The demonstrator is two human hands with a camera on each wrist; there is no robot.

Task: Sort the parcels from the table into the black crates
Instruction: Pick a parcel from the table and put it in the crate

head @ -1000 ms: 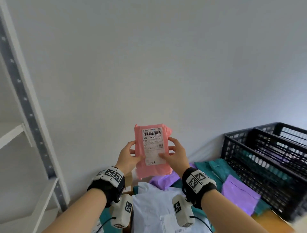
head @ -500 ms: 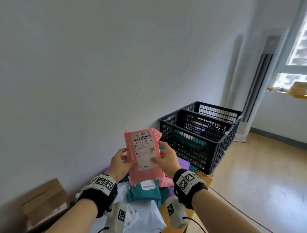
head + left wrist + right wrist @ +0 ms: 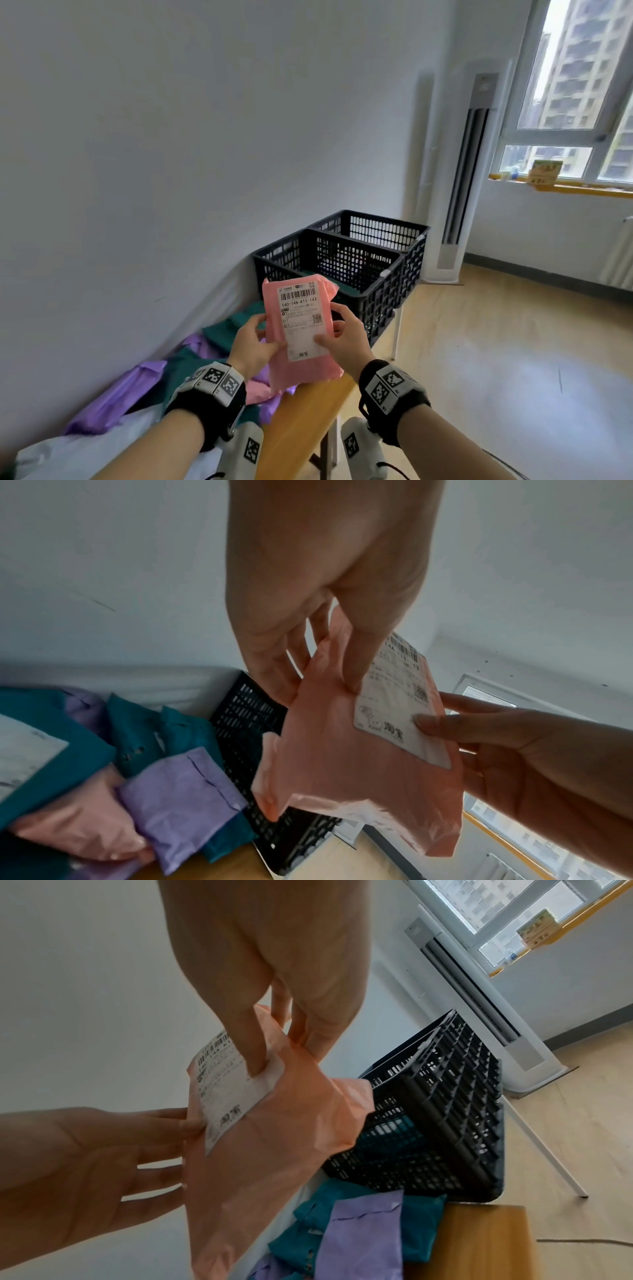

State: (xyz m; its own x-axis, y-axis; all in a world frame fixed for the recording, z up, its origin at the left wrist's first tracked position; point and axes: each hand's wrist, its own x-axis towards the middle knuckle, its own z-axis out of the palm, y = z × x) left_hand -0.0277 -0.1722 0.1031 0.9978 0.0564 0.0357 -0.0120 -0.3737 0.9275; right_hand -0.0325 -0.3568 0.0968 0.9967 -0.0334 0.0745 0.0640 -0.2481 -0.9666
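Both hands hold a pink parcel (image 3: pixel 301 337) upright in the air above the wooden bench (image 3: pixel 301 421), its white shipping label (image 3: pixel 303 318) facing the person, barcode at the top. The left hand (image 3: pixel 251 346) pinches the parcel's left edge, thumb on the front beside the label and fingers (image 3: pixel 274 664) curled behind the pink wrap. The right hand (image 3: pixel 346 339) grips the right edge, thumb pressed on the lower part of the label and fingers behind. In the left wrist view the right hand (image 3: pixel 520 753) shows its thumb tip on the label's lower corner; in the right wrist view the left hand (image 3: pixel 85 1164) has its fingers spread behind the parcel's edge.

Two black crates stand end to end on the far part of the bench, just beyond the parcel. The nearer crate (image 3: pixel 387 287) holds a teal parcel (image 3: pixel 346 289); the farther crate (image 3: pixel 394 233) sits behind it, and its contents cannot be made out. Below the held parcel, on the bench against the white wall, lies a heap of purple (image 3: pixel 123 390), teal (image 3: pixel 226 330) and pink (image 3: pixel 82 829) parcels, with a white one (image 3: pixel 89 448) nearest the person.
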